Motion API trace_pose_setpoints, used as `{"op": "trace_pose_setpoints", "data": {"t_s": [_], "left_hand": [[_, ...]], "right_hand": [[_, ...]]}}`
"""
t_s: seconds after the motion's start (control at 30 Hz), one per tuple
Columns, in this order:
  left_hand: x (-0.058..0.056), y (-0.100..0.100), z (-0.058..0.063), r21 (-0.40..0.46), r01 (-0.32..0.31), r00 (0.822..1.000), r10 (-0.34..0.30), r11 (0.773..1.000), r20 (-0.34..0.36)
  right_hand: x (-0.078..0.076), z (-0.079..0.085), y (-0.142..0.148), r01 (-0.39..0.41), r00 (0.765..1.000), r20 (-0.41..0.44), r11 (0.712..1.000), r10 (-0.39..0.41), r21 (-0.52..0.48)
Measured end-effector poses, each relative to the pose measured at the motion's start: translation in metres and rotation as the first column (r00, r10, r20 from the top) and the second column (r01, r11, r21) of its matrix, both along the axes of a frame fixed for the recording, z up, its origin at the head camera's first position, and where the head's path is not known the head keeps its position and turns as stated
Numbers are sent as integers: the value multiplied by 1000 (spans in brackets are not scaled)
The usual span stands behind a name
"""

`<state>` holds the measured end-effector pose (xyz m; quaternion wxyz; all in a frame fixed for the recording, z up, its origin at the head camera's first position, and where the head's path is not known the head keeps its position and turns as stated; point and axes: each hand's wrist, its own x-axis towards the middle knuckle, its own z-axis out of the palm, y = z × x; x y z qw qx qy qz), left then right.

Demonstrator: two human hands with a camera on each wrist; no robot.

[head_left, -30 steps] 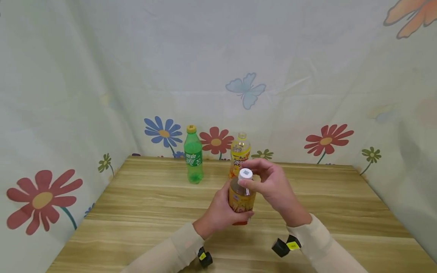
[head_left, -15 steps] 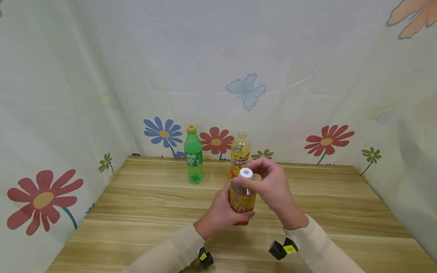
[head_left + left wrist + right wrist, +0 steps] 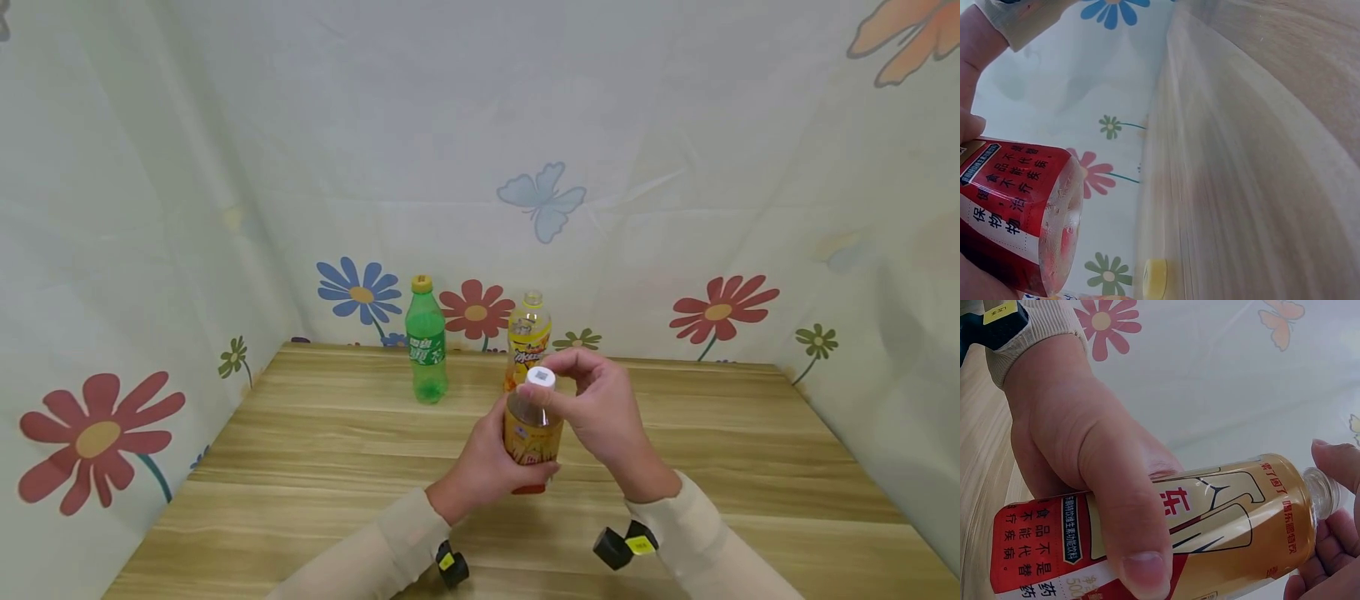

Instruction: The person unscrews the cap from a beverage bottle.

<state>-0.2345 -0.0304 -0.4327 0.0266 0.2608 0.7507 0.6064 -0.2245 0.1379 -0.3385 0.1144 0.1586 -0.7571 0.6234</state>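
Upright in my left hand (image 3: 483,462) is a drink bottle (image 3: 534,437) with a gold and red label, gripped round its lower body. At its top is a white cap (image 3: 541,377), which my right hand (image 3: 600,404) holds between thumb and fingers. The right wrist view shows the left thumb (image 3: 1138,550) across the label and the right fingers around the clear neck (image 3: 1322,494); the cap is hidden there. In the left wrist view, the base of the bottle (image 3: 1063,228) points toward the table surface.
A green soda bottle (image 3: 426,346) with a yellow cap stands at the back left. Behind my right hand stands a yellow-labelled bottle (image 3: 528,333) with a bare neck. The left wrist view shows a small yellow piece (image 3: 1155,279) by the wooden table (image 3: 337,467). Flowered cloth (image 3: 637,208) surrounds the table.
My right thumb has shifted left and up, from below the cap onto its side. The left hand and the bottle stay nearly in place.
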Motion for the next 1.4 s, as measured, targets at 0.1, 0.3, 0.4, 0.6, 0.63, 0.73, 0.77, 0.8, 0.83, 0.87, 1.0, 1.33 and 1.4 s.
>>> {"op": "trace_pose_setpoints", "data": {"t_s": [0.1,0.3,0.4,0.6,0.63,0.73,0.77,0.8,0.83,0.87,1.0,1.33,1.4], "left_hand": [[0,0,1,-3,-2,1000,2,1000,3],[-1,0,0,-7,0,1000,0,1000,-5],[-2,-1,-1,-3,6,1000,-6,1000,-5],[-3,-1,-2,13,19,1000,-19,1000,3],[-3,-1,-2,14,20,1000,-20,1000,2],[-3,-1,-2,16,23,1000,-23,1000,-4],[-3,-1,-2,17,26,1000,-26,1000,-7],[-3,-1,-2,18,29,1000,-28,999,-10],[-3,-1,-2,19,31,999,-31,999,-12],[-3,-1,-3,20,34,999,-34,999,-14],[-3,-1,-3,22,38,999,-38,999,-22],[-3,0,-5,45,36,999,-35,998,-16],[-4,0,-6,47,33,999,-33,998,-13]], "right_hand": [[-2,-1,3,-32,999,-1,999,32,13],[-9,-2,10,-148,989,5,989,148,28],[-11,-2,12,-197,980,4,979,197,47],[-11,1,16,-259,965,1,961,260,90],[-12,1,17,-271,962,4,958,272,94],[-14,1,19,-309,951,15,945,310,107],[-15,1,20,-325,946,21,939,325,111],[-16,1,21,-338,941,26,934,337,115],[-16,2,21,-352,936,31,929,351,119],[-17,2,22,-364,931,36,924,363,120],[-18,2,23,-399,917,49,911,396,106],[-17,-5,18,-307,951,37,951,306,30],[-15,-5,16,-256,966,33,966,255,25]]}}
